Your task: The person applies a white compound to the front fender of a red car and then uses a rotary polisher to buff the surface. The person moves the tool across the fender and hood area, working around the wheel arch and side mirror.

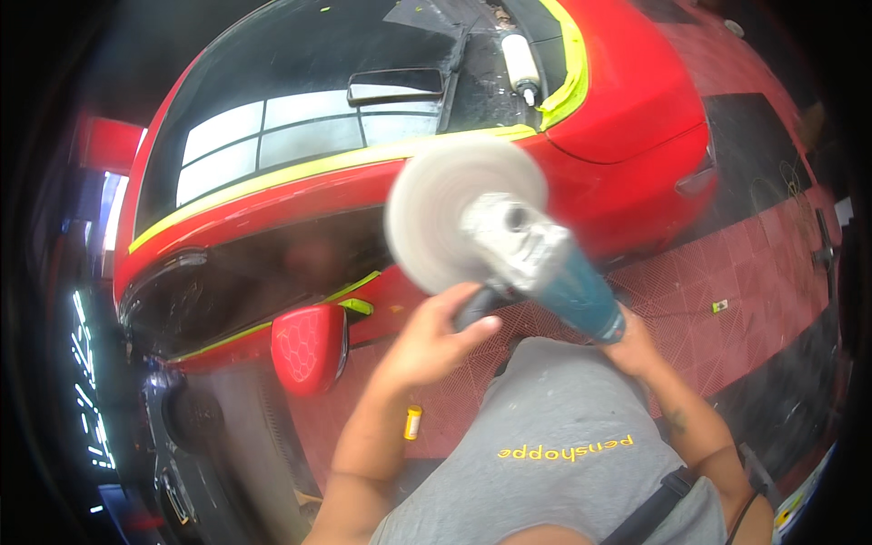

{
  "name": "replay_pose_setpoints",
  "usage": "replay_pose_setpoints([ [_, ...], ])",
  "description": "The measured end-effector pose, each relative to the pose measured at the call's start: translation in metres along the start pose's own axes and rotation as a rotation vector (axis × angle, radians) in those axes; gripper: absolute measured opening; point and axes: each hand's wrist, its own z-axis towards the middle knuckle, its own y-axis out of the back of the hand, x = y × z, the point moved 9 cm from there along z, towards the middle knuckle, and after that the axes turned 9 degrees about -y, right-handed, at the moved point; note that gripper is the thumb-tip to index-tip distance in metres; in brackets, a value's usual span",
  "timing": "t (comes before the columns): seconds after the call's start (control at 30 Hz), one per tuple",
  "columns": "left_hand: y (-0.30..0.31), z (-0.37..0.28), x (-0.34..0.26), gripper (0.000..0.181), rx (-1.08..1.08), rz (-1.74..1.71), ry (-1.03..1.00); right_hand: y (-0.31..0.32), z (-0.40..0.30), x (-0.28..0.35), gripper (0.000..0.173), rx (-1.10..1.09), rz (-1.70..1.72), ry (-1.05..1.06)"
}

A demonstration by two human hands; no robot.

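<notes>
A rotary polisher with a teal body and a silver head is in both my hands. Its round whitish pad is blurred, over the red car's side near the base of the windshield. My left hand grips the black side handle near the pad. Around the rear end of the teal body is my right hand, its fingers partly hidden. Yellow-green masking tape edges the windshield. The car's red fender lies beyond the polisher.
A phone and a white squeeze bottle lie on the glass and cowl area. The red side mirror juts out left of my left arm. A yellow container is on the red tiled floor, where a cable also runs.
</notes>
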Motion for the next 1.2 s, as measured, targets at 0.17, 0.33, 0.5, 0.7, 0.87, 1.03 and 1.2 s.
replay_pose_setpoints([
  [0.17, 0.090, -0.081, -0.023, 0.051, -0.171, -0.146, 0.147, -0.012, -0.031, 0.119, 0.075, 0.134, -0.168, 0.172],
  [0.33, 0.090, -0.060, -0.053, 0.053, -0.058, -0.108, 0.175, 0.017, -0.058, 0.132, 0.087, 0.137, -0.156, 0.175],
  [0.5, 0.026, 0.004, -0.070, 0.051, 0.153, -0.103, 0.181, 0.075, -0.070, 0.087, 0.086, 0.024, -0.043, 0.025],
  [0.7, -0.015, 0.052, -0.076, 0.055, 0.254, -0.060, 0.199, 0.113, -0.074, 0.055, 0.087, -0.024, -0.040, 0.000],
  [0.87, 0.036, 0.007, -0.084, 0.058, 0.032, -0.005, 0.271, 0.075, -0.057, 0.086, 0.092, 0.167, -0.043, 0.013],
  [1.03, 0.042, -0.007, -0.087, 0.060, -0.065, -0.059, 0.266, 0.081, -0.044, 0.098, 0.091, 0.180, -0.079, 0.081],
  [1.2, -0.024, 0.042, -0.077, 0.054, 0.116, -0.139, 0.288, 0.131, -0.046, 0.049, 0.088, 0.001, -0.097, 0.056],
])
